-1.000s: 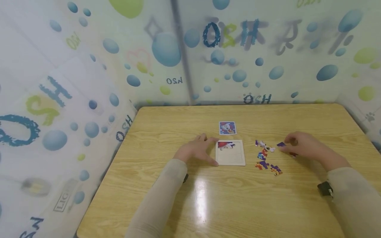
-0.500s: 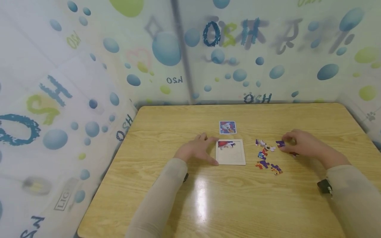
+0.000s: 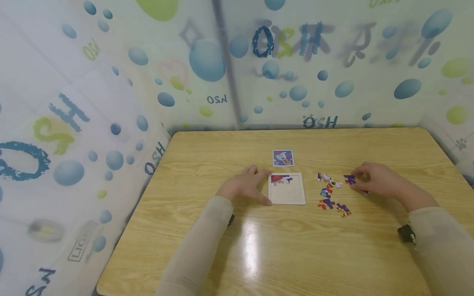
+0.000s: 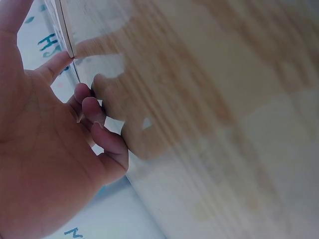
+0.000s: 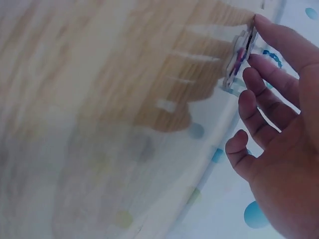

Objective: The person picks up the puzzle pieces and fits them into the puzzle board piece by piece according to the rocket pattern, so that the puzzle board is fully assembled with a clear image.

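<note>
My left hand rests at the left side of a square puzzle board, thumb and index finger spread to its two left corners. In the left wrist view its other fingers curl loosely near the table. Joined pieces, red, white and purple, lie in the board's upper left. On the right, my right hand pinches a purple puzzle piece between thumb and index finger. Another piece is partly hidden beneath that hand. Several loose puzzle pieces lie between hand and board.
Behind the board lies a small square picture card with a white cartoon character. The wooden table meets a patterned wall at its far edge. A bright reflection shows on the tabletop in front of the board.
The purple piece in my right fingers has turned slightly, so more of its printed face and notched outline shows. My left hand and the board have stayed in place.
</note>
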### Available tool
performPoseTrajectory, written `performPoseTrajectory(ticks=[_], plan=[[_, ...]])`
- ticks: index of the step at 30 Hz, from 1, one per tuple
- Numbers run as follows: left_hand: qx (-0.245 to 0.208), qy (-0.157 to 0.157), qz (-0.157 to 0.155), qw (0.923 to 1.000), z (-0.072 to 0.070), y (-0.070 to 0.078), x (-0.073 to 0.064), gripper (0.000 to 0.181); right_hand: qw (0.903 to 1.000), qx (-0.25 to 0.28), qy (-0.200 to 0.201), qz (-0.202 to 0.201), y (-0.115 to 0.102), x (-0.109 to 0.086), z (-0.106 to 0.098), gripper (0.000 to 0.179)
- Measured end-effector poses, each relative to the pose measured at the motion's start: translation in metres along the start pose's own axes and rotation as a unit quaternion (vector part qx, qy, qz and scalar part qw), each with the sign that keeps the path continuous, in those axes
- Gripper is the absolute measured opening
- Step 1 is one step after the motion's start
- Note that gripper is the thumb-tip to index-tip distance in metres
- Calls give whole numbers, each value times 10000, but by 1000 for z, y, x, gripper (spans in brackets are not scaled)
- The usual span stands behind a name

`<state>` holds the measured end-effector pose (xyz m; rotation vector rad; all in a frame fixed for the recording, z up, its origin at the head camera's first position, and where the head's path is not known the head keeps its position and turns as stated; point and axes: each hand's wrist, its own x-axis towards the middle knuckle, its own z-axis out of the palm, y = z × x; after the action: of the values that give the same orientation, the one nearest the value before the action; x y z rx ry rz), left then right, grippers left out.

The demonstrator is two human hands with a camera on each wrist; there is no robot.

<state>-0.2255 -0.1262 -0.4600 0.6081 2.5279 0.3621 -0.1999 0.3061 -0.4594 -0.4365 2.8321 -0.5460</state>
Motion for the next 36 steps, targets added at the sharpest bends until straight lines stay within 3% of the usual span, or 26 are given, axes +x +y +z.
performPoseTrajectory(ticks=[6, 17, 24, 31, 36], plan=[[-27, -7, -43, 10000, -2, 3, -2, 112, 9994, 334, 24, 119, -17, 7, -12, 56], [45, -1, -42, 10000, -2, 2, -2, 113, 9986, 494, 202, -59, -71, 28, -26, 55], [90, 6, -20, 10000, -2, 1, 0, 113, 9966, 725, 313, -213, -98, 47, -13, 49], [17, 42, -21, 10000, -3, 3, 0, 112, 9932, 1131, 83, -272, -116, 61, 4, 49], [14, 14, -18, 10000, -3, 2, 1, 112, 9935, 1124, 5, -205, -124, 68, 18, 48]])
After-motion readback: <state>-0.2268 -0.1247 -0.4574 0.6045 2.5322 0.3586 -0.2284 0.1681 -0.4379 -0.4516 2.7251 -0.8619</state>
